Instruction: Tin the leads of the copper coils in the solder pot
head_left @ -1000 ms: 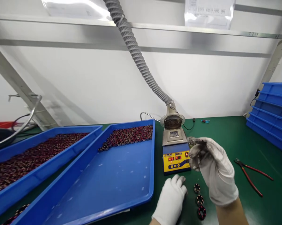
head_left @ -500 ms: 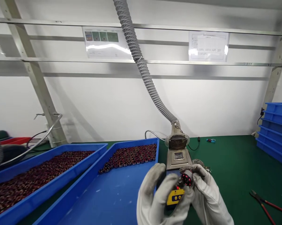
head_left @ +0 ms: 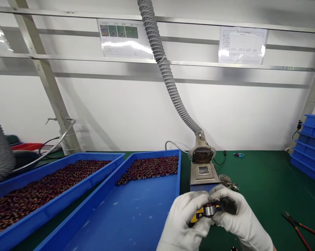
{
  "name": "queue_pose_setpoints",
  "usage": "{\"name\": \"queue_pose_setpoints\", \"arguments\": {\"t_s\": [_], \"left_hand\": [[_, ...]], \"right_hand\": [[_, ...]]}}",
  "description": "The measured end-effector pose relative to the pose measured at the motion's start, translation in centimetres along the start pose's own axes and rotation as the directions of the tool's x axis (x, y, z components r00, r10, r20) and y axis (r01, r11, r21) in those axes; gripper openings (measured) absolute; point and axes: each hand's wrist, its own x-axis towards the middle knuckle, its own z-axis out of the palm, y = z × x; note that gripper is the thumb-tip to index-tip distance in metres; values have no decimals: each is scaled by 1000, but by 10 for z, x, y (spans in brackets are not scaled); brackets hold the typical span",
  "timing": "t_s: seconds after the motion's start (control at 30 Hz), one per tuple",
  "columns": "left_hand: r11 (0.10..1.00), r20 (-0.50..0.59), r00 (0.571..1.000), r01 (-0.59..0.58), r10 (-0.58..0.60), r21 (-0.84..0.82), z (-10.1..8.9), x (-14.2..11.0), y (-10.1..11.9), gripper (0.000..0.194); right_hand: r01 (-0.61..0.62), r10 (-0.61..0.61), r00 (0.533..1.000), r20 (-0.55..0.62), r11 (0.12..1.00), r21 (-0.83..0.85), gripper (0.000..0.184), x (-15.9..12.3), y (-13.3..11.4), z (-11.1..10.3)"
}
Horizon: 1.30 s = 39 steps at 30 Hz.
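Both my hands wear white gloves and meet low in the head view, right of centre. My left hand (head_left: 185, 219) is closed, thumb and fingers at the near left side of a small silver cylindrical part (head_left: 209, 210). Curled around the same part from the right is my right hand (head_left: 242, 216), with a dark-stained fingertip. The part lies sideways, its shiny band facing me; the fingers cover its ends. Behind the hands, a yellow and dark device (head_left: 196, 217) shows in part. Just beyond stands a metal heating unit (head_left: 203, 174) with a square well on top.
A blue tray (head_left: 126, 216) holds many small dark-red parts at its far end; another full blue tray (head_left: 115, 164) lies left. Red-handled pliers (head_left: 294, 225) rest on the green table (head_left: 262, 188). Stacked blue trays (head_left: 309, 150) stand right. A grey hose (head_left: 170, 76) drops to the heating unit.
My left hand has gone from spread fingers to closed on the part. The part has turned, so its red-dotted end face no longer shows. The view has shifted slightly.
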Motion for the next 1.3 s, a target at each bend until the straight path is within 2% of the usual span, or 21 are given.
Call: {"name": "queue_pose_setpoints", "arguments": {"t_s": [0.1, 0.17, 0.27, 0.33, 0.37, 0.43, 0.47, 0.53, 0.6, 0.7, 0.8, 0.87, 0.93, 1.0, 1.07, 1.13, 1.17, 1.23, 1.3], "left_hand": [[994, -38, 994, -103, 104, 36, -2, 5, 4, 33], [979, -63, 983, -165, 173, 116, -2, 8, 7, 28], [956, -71, 980, -166, 188, 242, -4, 8, 9, 23], [944, -77, 981, -147, 176, 294, -4, 7, 10, 23], [941, -85, 981, -139, 174, 310, -5, 6, 10, 23], [933, -116, 977, -132, 180, 334, -5, 5, 9, 23], [927, -128, 974, -133, 188, 350, -5, 5, 9, 23], [917, -141, 969, -137, 203, 375, -4, 5, 8, 24], [927, -129, 976, -121, 177, 355, -4, 5, 7, 26], [976, -96, 993, -53, 74, 210, -7, 4, 5, 30], [997, -33, 997, -69, 70, 22, -12, 4, 2, 32], [996, -42, 997, -63, 60, -62, -13, 4, -1, 31], [988, -84, 996, 5, -18, -155, -13, 5, -1, 26], [947, -145, 976, 114, -163, -299, -12, 6, 0, 20], [869, -204, 921, 214, -332, -445, -13, 6, 2, 19], [816, -214, 878, 274, -428, -509, -14, 6, 3, 12], [817, -181, 885, 294, -428, -497, -14, 5, 4, 12], [865, -79, 933, 290, -351, -410, -14, 4, 3, 34], [923, -39, 973, 201, -226, -327, -11, 3, 0, 46]], "right_hand": [[78, -78, 996, -32, 997, -9, 5, 1, -1, 3], [92, -87, 992, -87, 995, 50, 9, 2, 1, 5], [120, -63, 963, -263, 971, 206, 12, 1, 0, 3], [159, -83, 922, -379, 972, 173, 11, -1, -2, -2], [152, -95, 915, -392, 982, 116, 9, -1, -3, -3], [78, -62, 943, -327, 996, 36, 9, -1, -3, -3], [29, -15, 962, -274, 999, 46, 13, 0, -1, 0], [-58, 86, 979, -185, 987, 151, 22, 1, 5, 9], [-91, 140, 978, -154, 953, 290, 25, 2, 12, 19], [-115, 190, 972, -139, 898, 424, 22, 3, 21, 26], [-165, 255, 960, -112, 844, 510, 23, 3, 25, 27], [-199, 301, 950, -89, 797, 571, 24, 3, 25, 28], [-219, 322, 944, -64, 762, 610, 27, 3, 25, 30], [-242, 328, 944, -27, 746, 620, 28, 2, 24, 31], [-274, 339, 941, 17, 731, 625, 26, 1, 22, 32], [-294, 353, 935, 37, 711, 639, 23, 0, 18, 32], [-293, 357, 934, 35, 703, 648, 22, -1, 16, 32], [-271, 350, 936, 17, 693, 668, 21, -4, 10, 32], [-256, 355, 935, -8, 690, 677, 21, -5, 6, 32]]}}
